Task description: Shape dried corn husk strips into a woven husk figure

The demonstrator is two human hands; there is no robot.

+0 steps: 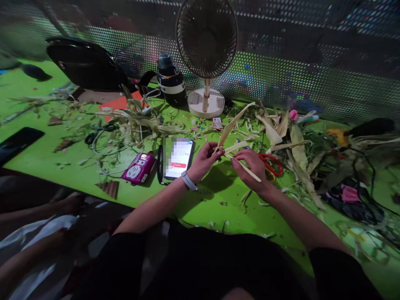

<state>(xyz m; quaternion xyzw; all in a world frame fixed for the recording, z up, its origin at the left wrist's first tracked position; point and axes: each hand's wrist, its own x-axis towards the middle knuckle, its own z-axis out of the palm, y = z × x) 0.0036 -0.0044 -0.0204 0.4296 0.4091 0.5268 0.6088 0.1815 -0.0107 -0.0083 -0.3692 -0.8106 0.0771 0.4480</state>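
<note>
My left hand (pixel 204 160) and my right hand (pixel 251 166) meet over the green table (pixel 193 200), both pinching pale dried corn husk strips (pixel 233 125). One long husk rises up and to the right from my left fingers. A thin folded strip runs down under my right hand. My left wrist wears a white watch (pixel 188 181). Red-handled scissors (pixel 271 163) lie just right of my right hand.
A lit phone (pixel 178 158) and a pink power strip (pixel 139 168) lie left of my hands. A desk fan (pixel 206 54), a dark bottle (pixel 170 79) and a black bag (pixel 84 62) stand at the back by a perforated screen. Husk piles (pixel 296 141) cover the right. Another phone (pixel 17 141) lies far left.
</note>
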